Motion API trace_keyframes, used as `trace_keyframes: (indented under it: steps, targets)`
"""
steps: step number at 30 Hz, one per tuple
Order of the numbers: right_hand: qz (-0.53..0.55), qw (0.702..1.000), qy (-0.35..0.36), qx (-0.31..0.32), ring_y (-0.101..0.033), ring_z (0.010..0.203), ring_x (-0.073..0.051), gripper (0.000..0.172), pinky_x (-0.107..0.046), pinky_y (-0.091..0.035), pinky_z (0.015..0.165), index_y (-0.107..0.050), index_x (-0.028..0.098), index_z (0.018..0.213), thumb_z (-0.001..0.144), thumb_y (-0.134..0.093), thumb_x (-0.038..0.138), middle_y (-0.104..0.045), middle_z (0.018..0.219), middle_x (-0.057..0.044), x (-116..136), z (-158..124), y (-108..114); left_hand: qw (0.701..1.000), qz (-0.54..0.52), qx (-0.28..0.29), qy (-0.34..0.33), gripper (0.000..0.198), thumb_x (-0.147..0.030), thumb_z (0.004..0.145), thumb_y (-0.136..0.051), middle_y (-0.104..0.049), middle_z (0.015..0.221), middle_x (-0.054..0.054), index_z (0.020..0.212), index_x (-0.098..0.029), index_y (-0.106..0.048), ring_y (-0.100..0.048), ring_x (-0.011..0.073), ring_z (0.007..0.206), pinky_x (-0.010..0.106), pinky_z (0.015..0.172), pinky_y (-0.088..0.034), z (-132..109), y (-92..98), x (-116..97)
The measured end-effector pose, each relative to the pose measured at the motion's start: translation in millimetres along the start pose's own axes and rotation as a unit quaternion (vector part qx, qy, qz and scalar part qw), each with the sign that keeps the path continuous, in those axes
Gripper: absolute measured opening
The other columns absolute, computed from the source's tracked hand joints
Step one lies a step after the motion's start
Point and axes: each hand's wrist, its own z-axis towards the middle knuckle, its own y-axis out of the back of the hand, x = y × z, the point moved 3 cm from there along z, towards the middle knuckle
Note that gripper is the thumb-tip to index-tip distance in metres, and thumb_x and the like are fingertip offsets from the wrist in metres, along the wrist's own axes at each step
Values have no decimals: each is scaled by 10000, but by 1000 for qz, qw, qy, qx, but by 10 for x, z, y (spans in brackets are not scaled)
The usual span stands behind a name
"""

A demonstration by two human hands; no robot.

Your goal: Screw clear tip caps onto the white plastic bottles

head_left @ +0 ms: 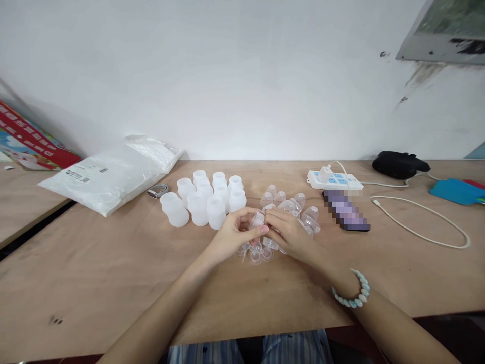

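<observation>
My left hand [235, 232] is closed round a clear plastic cap [257, 219] with a ribbed side. Against the same cap, the fingers of my right hand [288, 231] are pressed together, partly hiding it. Beneath and in front of my hands lie several clear plastic pieces [256, 257], some of them ring-shaped. Behind my right hand stand several clear dome-shaped covers [299, 199]. Left of my hands, several translucent white bottles [197, 208] with narrowed waists stand upright in a close group.
A white plastic bag [113, 174] and a watch [157, 190] lie at the left. To the right are a power strip [335, 180], a phone [346, 211], a looped white cable [428, 210], a black case [400, 164] and a blue item [457, 191]. A wall [242, 81] rises behind the table.
</observation>
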Motion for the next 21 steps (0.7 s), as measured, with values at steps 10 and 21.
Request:
trace_keyframes:
  steps: [10, 21]
  targets:
    - [162, 984, -58, 45, -509, 626, -160, 323, -274, -363, 585, -522, 192, 690, 1006, -473, 241, -580, 703, -8, 117, -6, 94, 989, -108, 93, 37, 289, -314, 801, -751, -656, 746, 1, 852, -185, -496, -647, 132, 618, 251, 589, -533, -92, -48, -30]
    - [255, 958, -99, 89, -549, 637, -166, 389, -277, -367, 571, -583, 187, 701, 1002, -513, 424, -670, 736, -26, 99, -29, 129, 974, -167, 124, 88, 291, -374, 793, -731, -607, 752, 13, 812, -188, -507, -597, 122, 625, 207, 513, -484, -128, -85, -71]
